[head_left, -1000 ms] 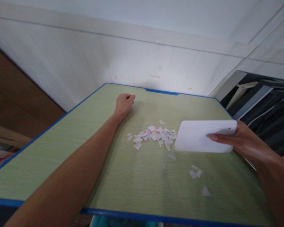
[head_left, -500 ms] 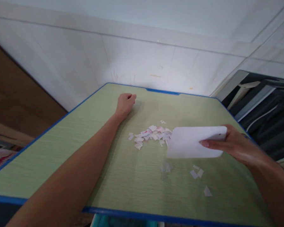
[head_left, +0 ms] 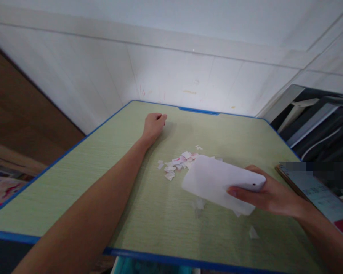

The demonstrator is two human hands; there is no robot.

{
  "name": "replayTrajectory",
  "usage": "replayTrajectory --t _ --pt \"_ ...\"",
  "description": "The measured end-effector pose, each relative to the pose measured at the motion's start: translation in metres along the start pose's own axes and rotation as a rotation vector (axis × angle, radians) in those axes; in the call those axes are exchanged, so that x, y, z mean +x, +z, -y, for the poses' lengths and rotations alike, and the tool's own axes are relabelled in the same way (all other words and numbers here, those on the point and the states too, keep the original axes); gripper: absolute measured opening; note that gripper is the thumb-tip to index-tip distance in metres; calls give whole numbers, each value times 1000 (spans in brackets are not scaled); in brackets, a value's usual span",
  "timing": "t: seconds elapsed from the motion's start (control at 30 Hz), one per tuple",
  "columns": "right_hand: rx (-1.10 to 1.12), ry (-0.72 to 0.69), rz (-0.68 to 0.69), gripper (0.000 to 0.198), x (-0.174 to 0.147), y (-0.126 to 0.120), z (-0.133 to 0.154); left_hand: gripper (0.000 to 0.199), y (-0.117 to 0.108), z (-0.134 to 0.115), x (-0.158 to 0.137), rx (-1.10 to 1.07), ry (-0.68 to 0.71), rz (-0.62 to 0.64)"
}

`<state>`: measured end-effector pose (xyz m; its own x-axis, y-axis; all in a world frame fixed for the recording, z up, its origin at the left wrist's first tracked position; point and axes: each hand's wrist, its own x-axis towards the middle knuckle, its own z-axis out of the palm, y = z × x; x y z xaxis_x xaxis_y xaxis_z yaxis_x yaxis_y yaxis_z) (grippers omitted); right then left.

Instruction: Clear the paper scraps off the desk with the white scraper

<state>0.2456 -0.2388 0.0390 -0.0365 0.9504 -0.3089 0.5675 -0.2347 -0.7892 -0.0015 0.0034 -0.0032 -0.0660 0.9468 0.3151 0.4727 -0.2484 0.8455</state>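
Note:
My right hand (head_left: pixel 270 194) grips a flat white board (head_left: pixel 214 180) by its right end, thumb on the near face, with a small hole close to that end. The board is tilted over a pile of torn paper scraps (head_left: pixel 178 163), covering their right part. My left hand (head_left: pixel 154 126) rests on the table as a loose fist beyond the pile, with nothing visible in it. A few scraps lie apart: a small one (head_left: pixel 198 147) behind the pile, a blurred clump (head_left: pixel 199 204) in front of the board, and a triangular piece (head_left: pixel 253 232) nearer me.
The pale green table (head_left: pixel 103 156) has a blue edge and stands against a white wall (head_left: pixel 171 68). At its right side lies a flat phone-like object (head_left: pixel 317 190), partly blurred out. Dark items fill a rack (head_left: pixel 326 125) beyond. A teal container (head_left: pixel 151 266) shows below the front edge.
My right hand has moved left and nearer me, tilting the board further over the pile and the near scraps. The flat phone-like object has come into sight. My left hand stays in place.

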Motion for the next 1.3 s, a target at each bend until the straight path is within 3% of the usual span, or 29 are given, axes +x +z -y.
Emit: replayTrajectory --t 0.1,0.23,0.5,0.63,0.83,0.97,1.13,1.3 --pt "-11 -12 14 39 -1 5 5 37 0 0 0 7 0 0" --pt "-43 -47 143 36 -2 12 11 37 -1 0 -1 20 -1 2" --pt "-136 -19 246 33 -15 44 29 37 -2 -3 -3 31 -7 1" --pt "-90 -18 425 37 -17 55 33 37 -2 -4 -4 35 -17 4" --pt "-74 89 400 42 -15 59 27 37 -2 -3 -3 40 0 3" --pt "10 77 535 37 -15 61 29 36 -2 -2 -2 31 3 2" --pt "272 -7 455 31 -6 37 29 37 -1 -1 -1 17 5 10" --pt "268 -32 147 30 2 -28 10 37 -2 -3 -3 17 -14 7"
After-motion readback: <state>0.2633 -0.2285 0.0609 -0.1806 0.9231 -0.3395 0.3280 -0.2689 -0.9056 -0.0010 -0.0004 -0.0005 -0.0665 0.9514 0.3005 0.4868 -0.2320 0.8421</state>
